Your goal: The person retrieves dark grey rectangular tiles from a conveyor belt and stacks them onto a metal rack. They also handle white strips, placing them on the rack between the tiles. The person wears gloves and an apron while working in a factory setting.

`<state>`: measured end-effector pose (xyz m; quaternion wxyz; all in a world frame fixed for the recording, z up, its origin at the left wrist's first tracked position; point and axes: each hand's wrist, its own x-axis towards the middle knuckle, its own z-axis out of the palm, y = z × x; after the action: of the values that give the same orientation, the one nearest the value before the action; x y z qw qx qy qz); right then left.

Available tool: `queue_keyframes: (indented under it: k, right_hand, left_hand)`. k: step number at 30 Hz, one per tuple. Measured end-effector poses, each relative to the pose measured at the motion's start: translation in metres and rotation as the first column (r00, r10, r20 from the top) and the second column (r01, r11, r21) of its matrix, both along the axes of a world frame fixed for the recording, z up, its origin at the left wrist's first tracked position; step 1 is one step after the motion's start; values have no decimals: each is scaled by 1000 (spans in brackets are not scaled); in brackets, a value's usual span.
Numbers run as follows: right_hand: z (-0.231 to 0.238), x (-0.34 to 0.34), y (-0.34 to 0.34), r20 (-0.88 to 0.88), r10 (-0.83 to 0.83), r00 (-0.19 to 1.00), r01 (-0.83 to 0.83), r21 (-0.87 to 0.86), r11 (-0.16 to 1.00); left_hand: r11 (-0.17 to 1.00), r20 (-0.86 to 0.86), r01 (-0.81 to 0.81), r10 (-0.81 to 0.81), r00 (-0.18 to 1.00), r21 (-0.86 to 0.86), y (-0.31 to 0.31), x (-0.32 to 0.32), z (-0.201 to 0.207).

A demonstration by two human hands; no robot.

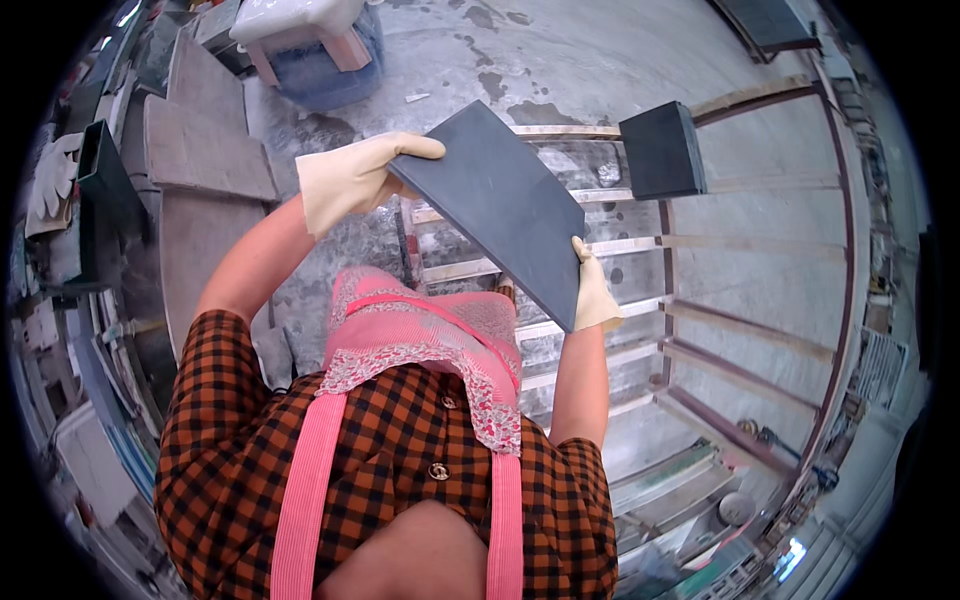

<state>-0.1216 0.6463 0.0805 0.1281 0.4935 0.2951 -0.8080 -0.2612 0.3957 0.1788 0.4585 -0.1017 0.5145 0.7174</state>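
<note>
Gray slab | left gloved fingers closed on left edge | right gloved fingers gripping opposite edge

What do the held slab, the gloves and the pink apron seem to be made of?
Slab: perhaps stone or tile, smooth, matt dark grey; flat face, crisp edges.
Gloves: probably rubber, matt cream; smooth surface, flared, stiff-looking cuffs.
Apron: most likely cloth, matt; soft folds, ruffled trim.
</note>
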Motion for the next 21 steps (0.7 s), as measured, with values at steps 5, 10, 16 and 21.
queue_keyframes:
  k: [5, 10, 16, 21]
  right_hand:
    - [-20, -3, 33, 100, 3, 995, 13, -161, 987]
    - [-38, -1, 60, 152, 62, 987, -50, -80, 996]
    - [-39, -3, 60, 94, -23, 995, 38, -154, 987]
    - [-46, -8, 58, 60, -77, 995, 87, -176, 981]
  left_hand:
    - [999, -45, -32, 34, 998, 44, 46, 0, -11]
    - [995, -116, 34, -45, 992, -94, 83, 2, -9]
    - [995, -5, 95, -95, 995, -41, 98, -13, -16]
    - [988, -15, 150, -150, 989, 25, 101, -22, -16]
